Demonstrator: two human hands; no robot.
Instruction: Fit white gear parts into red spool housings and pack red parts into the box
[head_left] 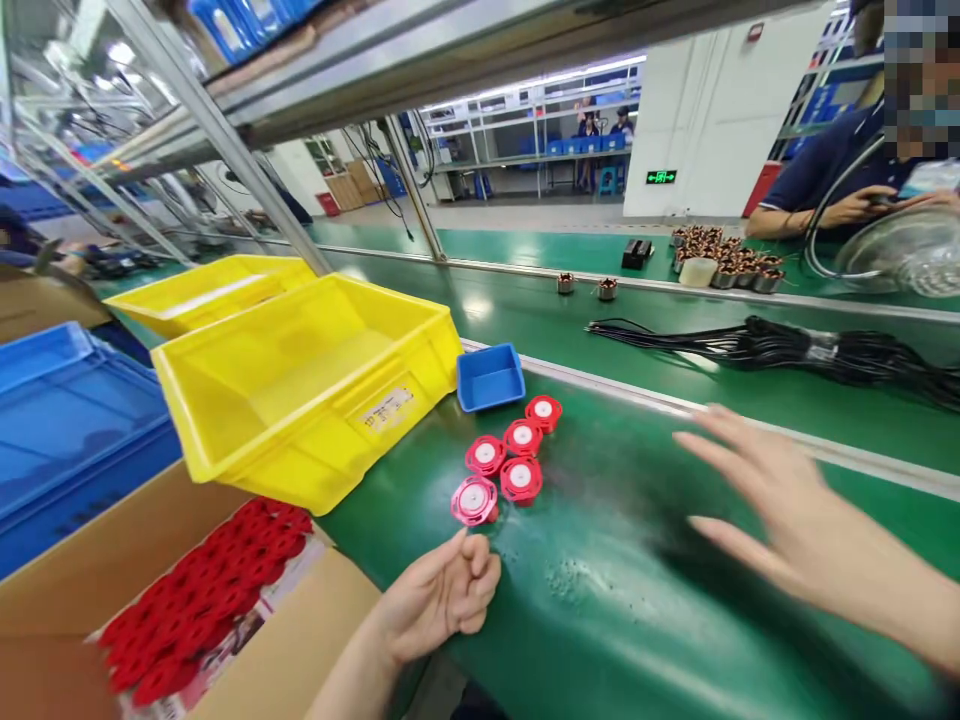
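My left hand [448, 590] rests palm up near the table's front edge, its fingers curled in and no object visible in them. Just beyond its fingertips sits the nearest red round part with a white centre [474, 498], one of several grouped on the green table. The red part to its right [520, 478] stands close by. My right hand [772, 500] hovers over the table at the right, fingers spread and nothing in them; it is slightly blurred. Behind the red parts is a small blue tray [491, 378].
Yellow bins [322, 400] stand at the left, beside a cardboard box [330, 600] of red parts and a blue crate [82, 440]. A black cable bundle [787, 345] and copper-wound cores [712, 255] lie on the conveyor and far side. A person's arm [817, 185] is opposite.
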